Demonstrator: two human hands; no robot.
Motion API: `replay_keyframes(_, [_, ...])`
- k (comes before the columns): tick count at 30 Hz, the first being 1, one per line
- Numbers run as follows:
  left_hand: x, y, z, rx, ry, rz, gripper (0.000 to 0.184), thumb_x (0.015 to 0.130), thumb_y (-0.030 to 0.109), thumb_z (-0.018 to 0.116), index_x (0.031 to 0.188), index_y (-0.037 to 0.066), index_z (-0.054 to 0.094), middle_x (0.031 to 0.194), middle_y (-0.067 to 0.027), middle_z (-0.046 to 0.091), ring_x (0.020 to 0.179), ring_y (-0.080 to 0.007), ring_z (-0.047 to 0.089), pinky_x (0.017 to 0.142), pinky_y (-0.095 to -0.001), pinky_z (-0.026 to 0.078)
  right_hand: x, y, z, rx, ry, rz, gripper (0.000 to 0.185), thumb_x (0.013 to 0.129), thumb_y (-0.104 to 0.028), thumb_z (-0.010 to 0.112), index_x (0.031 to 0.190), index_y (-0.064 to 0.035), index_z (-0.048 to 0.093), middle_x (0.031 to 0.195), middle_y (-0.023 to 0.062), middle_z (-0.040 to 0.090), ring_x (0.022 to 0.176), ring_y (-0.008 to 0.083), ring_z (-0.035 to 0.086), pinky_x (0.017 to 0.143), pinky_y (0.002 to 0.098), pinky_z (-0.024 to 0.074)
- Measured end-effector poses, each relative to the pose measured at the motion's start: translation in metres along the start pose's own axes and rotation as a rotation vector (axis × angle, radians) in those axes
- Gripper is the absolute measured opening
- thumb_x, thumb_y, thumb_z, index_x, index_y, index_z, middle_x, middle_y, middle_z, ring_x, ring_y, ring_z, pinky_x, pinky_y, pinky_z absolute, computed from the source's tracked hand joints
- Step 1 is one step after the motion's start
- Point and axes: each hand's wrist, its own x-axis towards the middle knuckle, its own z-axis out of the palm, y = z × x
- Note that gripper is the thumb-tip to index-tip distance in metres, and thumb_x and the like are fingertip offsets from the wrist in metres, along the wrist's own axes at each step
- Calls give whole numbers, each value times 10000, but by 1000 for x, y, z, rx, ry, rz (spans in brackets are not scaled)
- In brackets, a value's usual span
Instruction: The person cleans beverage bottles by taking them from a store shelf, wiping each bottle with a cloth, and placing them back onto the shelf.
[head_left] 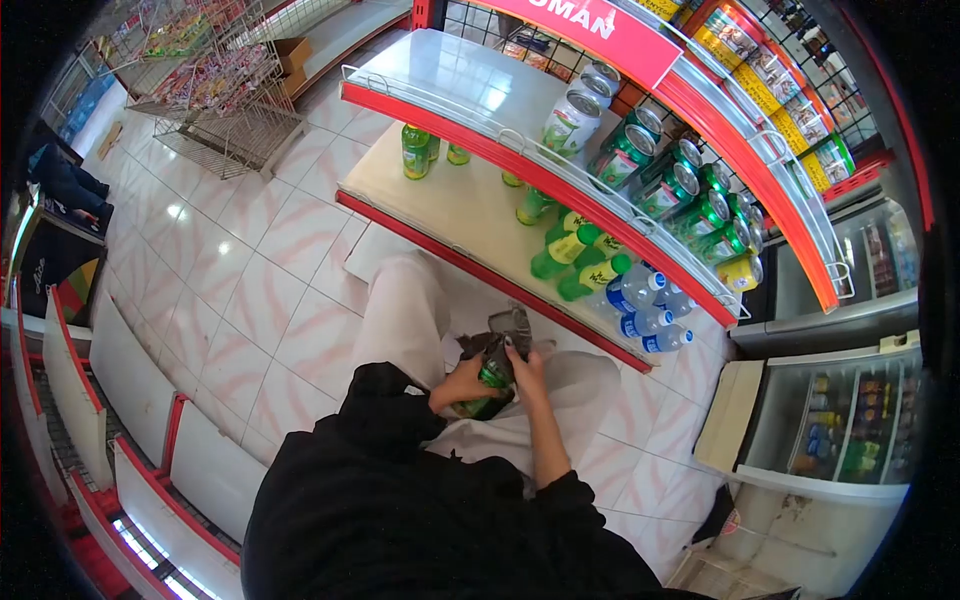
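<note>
Both hands are together over my lap, around a green can or bottle with dark, crumpled wrapping at its upper end. My left hand has its fingers wrapped round the left side of the green item. On the other side, my right hand is closed on it and the wrapping. Fingers hide much of the item. The lower shelf in front carries green bottles and clear water bottles with blue labels.
Cans stand on the upper shelf. Wire baskets stand at the upper left, empty-looking white shelves at the lower left, and glass-door coolers at the right. Tiled floor lies around my legs.
</note>
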Motion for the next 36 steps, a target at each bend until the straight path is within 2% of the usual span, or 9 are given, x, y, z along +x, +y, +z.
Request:
replay_keyframes(9, [3,-11,5,24,27,151,687,548,287,745,1088,-25,459,923,-174,589,846,-276,582,749,-344,448,-7,-27,-21,-175,140,-39,255,832,-186,545,1010,-4,539,920,24,573,810,100,517,728,232,412])
replay_keyframes(13, [-5,35,-25,-211,-124,67,524,649,162,704,1091,2,473,981,-126,582,900,-178,561,788,-312,443,-22,-84,-41,268,318,-63,250,846,-197,531,1010,-9,538,953,25,559,861,98,503,758,233,401])
replay_keyframes(16, [-19,41,-46,-451,-71,-18,436,758,273,601,1093,23,478,936,-92,590,849,-192,572,770,-319,451,-35,-94,-73,362,405,-113,254,848,-191,526,1030,-14,528,969,33,559,882,112,514,776,246,408])
replay_keyframes(18, [-34,61,-63,-1228,19,-20,504,803,465,452,1083,47,480,836,-88,564,717,-208,546,640,-340,446,-43,-93,-97,415,414,-175,257,854,-186,513,1055,-24,521,974,32,564,883,118,533,775,253,421])
replay_keyframes(19, [-36,60,-74,-1218,12,-19,504,803,465,452,1083,47,480,836,-88,564,717,-208,546,640,-340,446,-50,-92,-109,438,436,-190,267,853,-185,513,1062,-18,514,992,42,563,900,133,534,791,267,423])
replay_keyframes(21, [-42,56,-98,-1461,-10,216,611,784,598,322,1026,62,491,769,-76,528,654,-201,510,575,-354,413,-63,-91,-130,467,459,-222,277,852,-184,514,1069,-12,507,1010,51,561,917,149,535,807,281,425])
replay_keyframes(28, [-91,38,-135,-1638,370,234,608,727,579,460,1030,52,473,747,-46,487,650,-175,472,582,-320,422,-125,-102,-172,569,651,-319,342,864,-220,487,1117,9,473,1093,90,531,997,196,512,856,313,412])
replay_keyframes(32, [-111,51,-146,-1639,373,281,583,732,545,472,1043,53,464,759,-50,498,652,-177,471,592,-316,422,-150,-107,-187,595,719,-423,322,853,-213,504,1075,20,488,1032,97,552,923,193,545,797,312,445])
replay_keyframes(36, [-119,49,-155,-1600,310,346,608,729,563,454,1062,54,461,788,-54,514,642,-185,486,585,-321,433,-167,-118,-196,553,738,-404,386,863,-242,476,1167,-7,436,1155,99,495,1050,212,479,904,344,375])
